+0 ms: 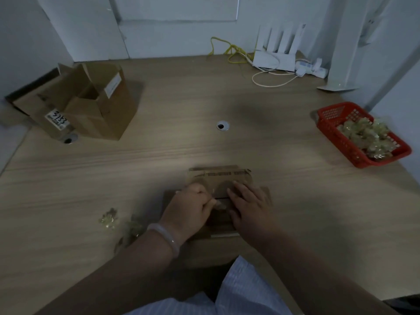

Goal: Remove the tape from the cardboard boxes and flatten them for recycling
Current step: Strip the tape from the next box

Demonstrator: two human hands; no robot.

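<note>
Down at the near edge of the bench point(204, 144), the small cardboard box point(218, 176) lies low and nearly flat under both hands. The left hand point(191, 208) has its fingers point(210, 202) curled tight, pinching at what looks like a tape strip point(214, 193) along the middle seam, though the strip is faint in this dim light. The right hand point(248, 204) lies spread with straight fingers, pressing the cardboard down just beside that pinch. So this reads as the peeling step: one hand anchors, the other lifts tape. Next comes a steady pull along the seam, low and close to the board so the strip comes off whole, with the flat hand kept firm so the box doesn't slide. Crumpled tape wads point(110, 220) sit on the bench to the left, more fill the red basket point(329, 128) at the right, and two bigger open boxes point(91, 105) wait at the far left.
</note>
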